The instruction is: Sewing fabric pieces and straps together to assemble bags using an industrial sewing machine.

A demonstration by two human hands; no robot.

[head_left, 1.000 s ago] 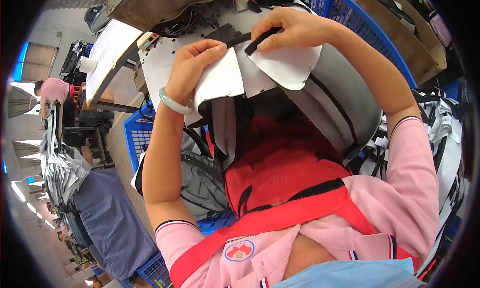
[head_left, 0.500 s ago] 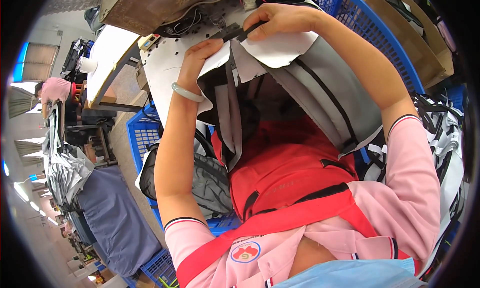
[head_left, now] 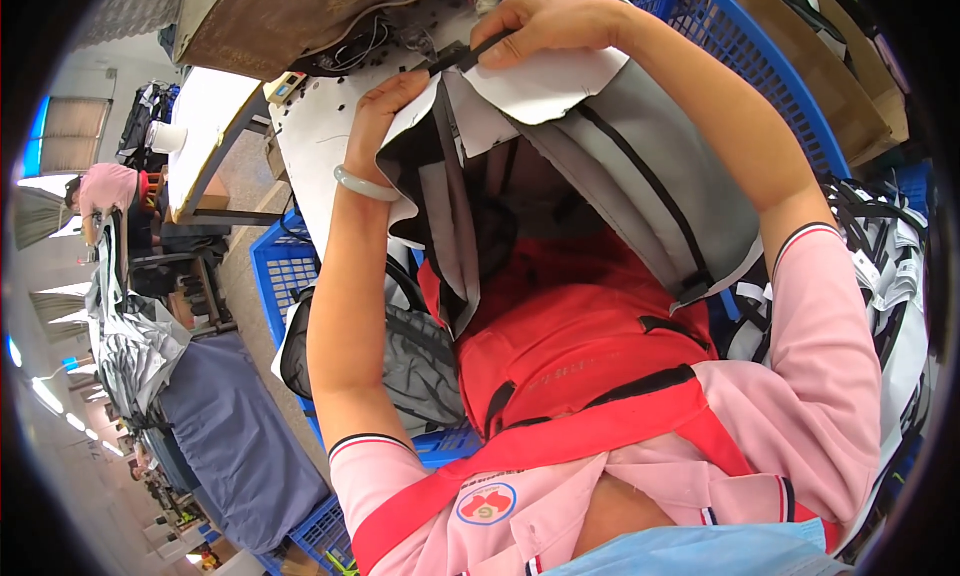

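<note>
A grey bag piece [head_left: 690,166] with white backing and black trim hangs open over my lap, its dark inside facing me. Above it, at the far edge of the work surface, a narrow black strap [head_left: 447,64] runs between my hands. My left hand [head_left: 385,106], with a pale bangle at the wrist, is closed on the strap's left part beside the white edge of the piece. The fingers of my right hand [head_left: 550,28] pinch the strap further right, at the top of the white backing. Part of the join between strap and bag piece is hidden by fingers.
A brown machine housing [head_left: 290,21] stands at the far side of the white work table [head_left: 315,126], with black scraps around it. Blue crates [head_left: 770,86] flank me, the left one holding grey bags. A cardboard box [head_left: 855,126] is far right. Another person [head_left: 110,186] bends over at far left.
Both hands have shifted slightly left and away from me in the picture, carrying the strap and the upper bag piece along. The grips look the same.
</note>
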